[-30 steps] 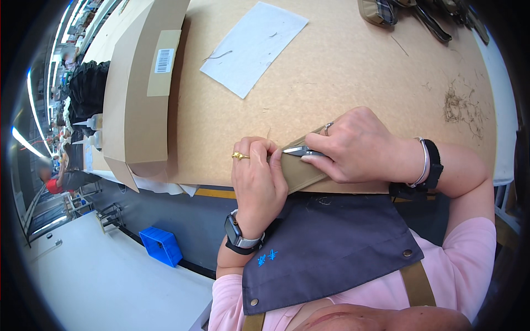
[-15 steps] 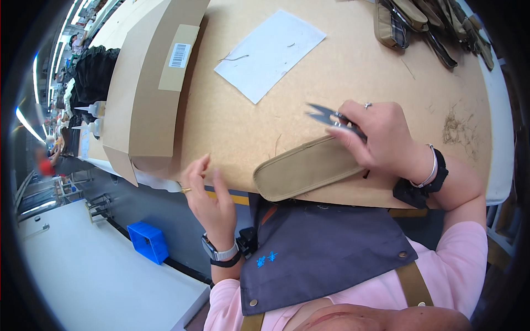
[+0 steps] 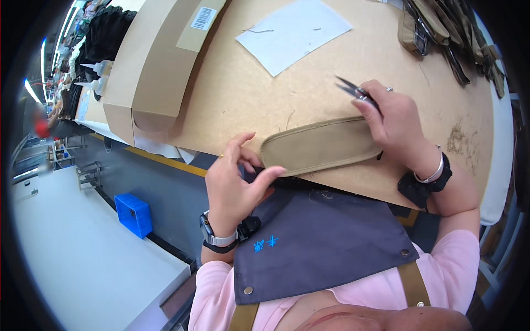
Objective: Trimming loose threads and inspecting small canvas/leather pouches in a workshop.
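A long khaki fabric piece (image 3: 323,146) with rounded ends and a bound edge lies near the table's front edge. At its left end my left hand (image 3: 234,176) has its thumb and fingers apart, the thumb along the near edge and fingertips at the tip; whether they press on it I cannot tell. My right hand (image 3: 395,113) is closed around dark thread snips (image 3: 354,89), their pointed blades aimed up and left. That hand is over the right end of the fabric piece and hides part of it.
An open cardboard box (image 3: 165,60) stands on the left of the table. A white sheet (image 3: 295,36) with thread bits lies at the back. Several khaki pieces (image 3: 436,27) are heaped far right, above loose thread clippings (image 3: 461,139). A blue crate (image 3: 133,215) sits lower left.
My left hand has moved right to the end of the fabric piece. The right hand with the snips has tilted slightly; the whole view has shifted.
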A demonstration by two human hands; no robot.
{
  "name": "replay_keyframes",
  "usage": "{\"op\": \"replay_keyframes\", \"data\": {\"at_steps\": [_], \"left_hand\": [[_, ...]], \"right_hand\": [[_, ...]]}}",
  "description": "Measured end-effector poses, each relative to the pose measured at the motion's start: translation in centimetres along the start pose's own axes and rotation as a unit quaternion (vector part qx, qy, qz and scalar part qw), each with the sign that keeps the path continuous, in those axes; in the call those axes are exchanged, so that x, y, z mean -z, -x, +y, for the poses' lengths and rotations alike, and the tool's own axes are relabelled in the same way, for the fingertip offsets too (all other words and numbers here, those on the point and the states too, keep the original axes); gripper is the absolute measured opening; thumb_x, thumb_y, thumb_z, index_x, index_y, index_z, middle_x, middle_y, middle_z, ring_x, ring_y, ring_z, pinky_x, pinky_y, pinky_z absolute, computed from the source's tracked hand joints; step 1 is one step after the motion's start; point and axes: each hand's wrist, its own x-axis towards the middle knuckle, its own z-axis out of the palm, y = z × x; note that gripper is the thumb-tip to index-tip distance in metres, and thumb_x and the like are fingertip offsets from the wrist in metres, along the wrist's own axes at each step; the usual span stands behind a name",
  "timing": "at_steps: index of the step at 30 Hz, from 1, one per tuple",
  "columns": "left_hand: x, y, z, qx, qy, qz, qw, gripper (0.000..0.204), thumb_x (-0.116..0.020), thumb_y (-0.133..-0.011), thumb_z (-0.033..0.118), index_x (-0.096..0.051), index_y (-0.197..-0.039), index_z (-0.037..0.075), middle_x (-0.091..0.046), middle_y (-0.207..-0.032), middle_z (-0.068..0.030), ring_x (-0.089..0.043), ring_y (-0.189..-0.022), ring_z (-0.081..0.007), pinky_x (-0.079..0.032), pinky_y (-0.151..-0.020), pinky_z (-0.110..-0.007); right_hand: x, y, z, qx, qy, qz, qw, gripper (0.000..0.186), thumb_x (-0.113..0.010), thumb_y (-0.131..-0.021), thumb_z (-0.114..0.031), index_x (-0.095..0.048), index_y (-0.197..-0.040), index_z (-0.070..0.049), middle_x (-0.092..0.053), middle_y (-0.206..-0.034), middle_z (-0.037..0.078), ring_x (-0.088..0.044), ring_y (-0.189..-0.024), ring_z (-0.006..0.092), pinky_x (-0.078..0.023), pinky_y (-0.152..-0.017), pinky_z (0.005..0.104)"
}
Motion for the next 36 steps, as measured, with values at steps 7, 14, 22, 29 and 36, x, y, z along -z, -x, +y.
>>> {"op": "replay_keyframes", "data": {"at_steps": [7,14,22,29,36], "left_hand": [[-1.1,0.4,0.6,0.015,0.103,-0.057,0.993,0.049,-0.077,-0.087,0.003,-0.059,-0.133,0.000,-0.069,-0.086,-0.0036,-0.064,-0.072,-0.0091,-0.051,-0.065,-0.022],[-0.9,-0.6,1.2,0.024,0.352,-0.041,0.935,0.047,-0.069,-0.086,-0.013,-0.055,-0.130,-0.004,-0.068,-0.108,-0.0121,-0.070,-0.100,-0.0176,-0.057,-0.091,-0.028],[-1.8,-1.3,0.0,-0.035,0.058,0.068,0.995,0.038,-0.087,-0.075,0.009,-0.062,-0.103,0.003,-0.063,-0.089,-0.0048,-0.060,-0.077,-0.0125,-0.048,-0.067,-0.026],[-2.8,-2.6,0.9,-0.150,-0.060,0.142,0.977,0.033,-0.087,-0.078,0.023,-0.062,-0.086,0.004,-0.057,-0.074,-0.0061,-0.053,-0.065,-0.0216,-0.044,-0.060,-0.033],[-2.7,-3.1,-0.4,-0.104,0.003,0.097,0.990,0.021,-0.074,-0.088,0.012,-0.061,-0.075,0.003,-0.057,-0.070,-0.0087,-0.054,-0.063,-0.0235,-0.043,-0.059,-0.036]], "right_hand": [[-1.4,0.6,0.1,-0.027,-0.038,-0.017,0.999,0.025,-0.064,-0.098,-0.028,-0.057,-0.104,-0.005,-0.064,-0.071,0.015,-0.064,-0.065,0.0355,-0.049,-0.058,0.0443],[-1.2,0.2,0.3,-0.036,0.002,-0.021,0.999,0.026,-0.062,-0.099,-0.030,-0.057,-0.104,-0.004,-0.066,-0.073,0.017,-0.065,-0.065,0.0366,-0.049,-0.058,0.0448],[-1.4,0.1,0.3,-0.052,0.024,-0.033,0.998,0.025,-0.061,-0.100,-0.029,-0.058,-0.103,-0.005,-0.067,-0.074,0.017,-0.065,-0.066,0.0375,-0.049,-0.059,0.0452],[-1.6,0.0,0.3,-0.040,0.040,-0.034,0.998,0.025,-0.062,-0.100,-0.029,-0.058,-0.103,-0.005,-0.067,-0.074,0.016,-0.065,-0.066,0.0373,-0.049,-0.059,0.0445],[-1.6,0.0,0.2,-0.030,0.029,-0.027,0.999,0.024,-0.063,-0.099,-0.028,-0.058,-0.103,-0.005,-0.066,-0.074,0.017,-0.065,-0.066,0.0369,-0.049,-0.058,0.0444]]}}
